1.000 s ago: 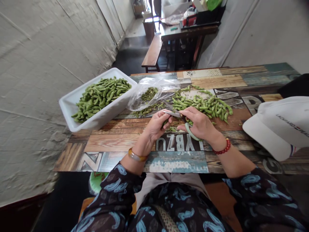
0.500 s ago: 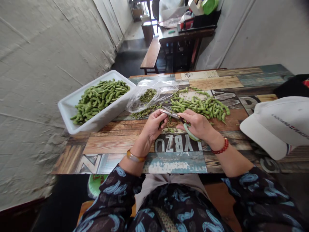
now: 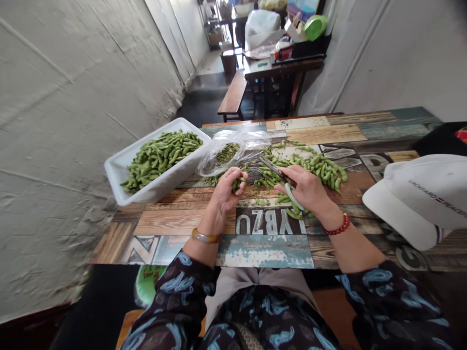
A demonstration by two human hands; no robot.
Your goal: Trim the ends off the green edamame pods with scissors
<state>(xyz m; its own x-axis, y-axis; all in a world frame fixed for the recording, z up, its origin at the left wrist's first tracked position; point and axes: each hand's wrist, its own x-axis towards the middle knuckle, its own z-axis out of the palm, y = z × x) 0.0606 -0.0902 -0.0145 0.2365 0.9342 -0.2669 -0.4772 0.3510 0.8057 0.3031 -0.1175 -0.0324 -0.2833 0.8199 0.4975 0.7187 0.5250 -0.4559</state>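
Observation:
My left hand (image 3: 229, 188) is closed round a few green pods (image 3: 238, 183), partly hidden by the fingers. My right hand (image 3: 304, 187) grips scissors (image 3: 272, 166) with pale green handles, their blades pointing up and left over the pods. A loose pile of green pods (image 3: 324, 170) lies beyond and beside my right hand, and several pods are under it. Left of the pile, a clear plastic bag (image 3: 211, 158) holds small green trimmings (image 3: 228, 152). More trimmings are scattered between the bag and my hands. A white tub (image 3: 156, 190) at the left holds many pods.
The patterned wooden table (image 3: 266, 250) has a white cap (image 3: 419, 194) at its right, with a dark item (image 3: 434, 138) behind it. Beyond stand a bench (image 3: 233, 95) and another table (image 3: 280, 68) loaded with boxes and bags. A wall rises at the left.
The scissors have moved off my left hand's fingertips, and the hands are farther apart. Several pods now show beneath my right hand. The whole view has shifted slightly.

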